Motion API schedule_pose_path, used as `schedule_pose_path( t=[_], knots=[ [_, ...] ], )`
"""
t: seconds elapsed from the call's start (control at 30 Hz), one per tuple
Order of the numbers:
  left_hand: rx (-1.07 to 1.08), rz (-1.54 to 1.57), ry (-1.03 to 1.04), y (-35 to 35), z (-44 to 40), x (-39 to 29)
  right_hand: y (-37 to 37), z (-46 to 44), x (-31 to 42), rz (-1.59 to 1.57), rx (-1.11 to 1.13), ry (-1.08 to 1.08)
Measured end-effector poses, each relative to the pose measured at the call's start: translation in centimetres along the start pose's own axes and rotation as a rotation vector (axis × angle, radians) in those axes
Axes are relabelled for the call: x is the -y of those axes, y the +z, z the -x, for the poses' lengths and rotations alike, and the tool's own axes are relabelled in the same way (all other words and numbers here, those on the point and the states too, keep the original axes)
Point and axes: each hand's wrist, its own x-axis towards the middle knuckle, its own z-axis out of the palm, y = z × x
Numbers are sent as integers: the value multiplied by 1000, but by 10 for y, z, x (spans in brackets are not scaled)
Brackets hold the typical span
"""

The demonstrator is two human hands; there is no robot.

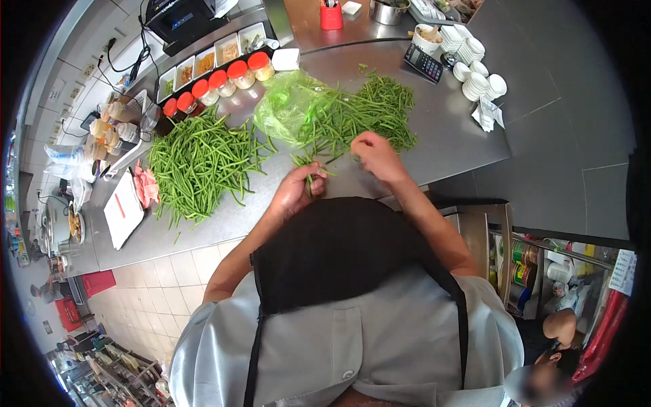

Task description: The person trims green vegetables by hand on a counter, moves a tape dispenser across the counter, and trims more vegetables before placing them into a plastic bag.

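Observation:
My left hand (297,190) is closed around a few green beans (310,178), whose ends stick out past the thumb and fingers. My right hand (378,157) is a short way to the right, fingers curled together in a pinch. What it holds, if anything, is hidden. Just beyond it lies a pile of long green beans (380,105), partly under a crumpled, translucent green plastic bag (288,108). To the left of my hands a larger heap of green beans (203,163) spreads across the metal counter (254,197).
Jars with red lids (237,71) line the counter's back, before trays of ingredients (205,62). At the right are a calculator (423,63) and stacked white cups (477,87). A white board (124,210) lies at the left. Another person (553,332) is at lower right.

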Motion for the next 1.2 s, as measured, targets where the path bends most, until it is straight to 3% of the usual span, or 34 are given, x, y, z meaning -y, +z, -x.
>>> schedule_pose_path(
  t=[0.07, 0.13, 0.3, 0.5, 0.6, 0.7, 0.8, 0.9, 1.1, 1.2],
  knots=[
    [-55, 186, 63, -13, -1, 1, -12, -2, 5, 457, -131, -381],
    [-199, 367, 116, -4, 12, -6, -11, -2, 18, 726, -145, -395],
    [-260, 331, 115, -5, 29, -4, 32, -18, 30, 1136, -195, -312],
    [-249, 192, 100, -25, 28, 9, 38, -15, 21, 1106, -338, -495],
    [-264, 174, 103, -21, 26, 17, 50, -13, 9, 1076, -85, -592],
    [-287, 101, 109, -13, 21, 18, 63, -23, -12, 1147, -14, -653],
    [-315, 5, 138, -6, 20, 12, 62, -43, -17, 1115, -47, -659],
    [-335, -94, 170, -1, 18, 5, 53, -44, -3, 885, -57, -608],
    [-389, -156, 209, 7, -1, -4, 51, -44, -10, 1148, 87, -686],
    [-362, -225, 232, 9, -3, -5, 54, -51, -18, 1179, 131, -624]
  ],
)
